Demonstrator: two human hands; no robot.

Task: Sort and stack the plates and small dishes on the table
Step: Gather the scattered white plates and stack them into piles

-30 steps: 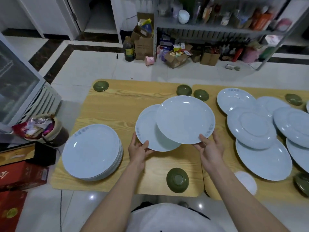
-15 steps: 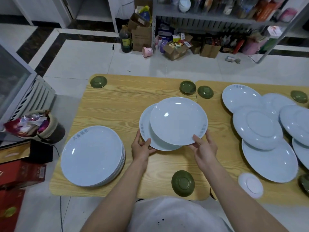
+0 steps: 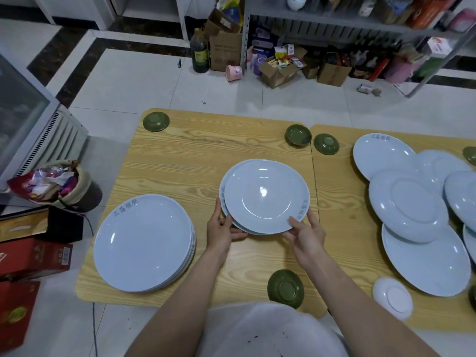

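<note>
Wood-grain surface [image 3: 193, 155]; white tiled floor [image 3: 144, 81]; cluttered shelf [image 3: 334, 21] behind. At centre, top plate [image 3: 266, 195] lies slightly off lower plate [image 3: 222, 191]. Left hand [image 3: 221, 233] grips the lower plate's rim; right hand [image 3: 306, 235] pinches the top plate's rim. Blue rim characters, illegible. Plate stack [image 3: 143, 243] at left.

All I get of the wearer on my feed is a white shirt [image 3: 270, 331] filling the bottom edge, soft and a bit rumpled, with a few tiny dark specks [image 3: 255, 337] scattered down the front. The left forearm [image 3: 185, 292] and right forearm [image 3: 360, 300] are bare as far up as I can see. The left hand [image 3: 221, 233] and right hand [image 3: 306, 235] are bare too.
</note>
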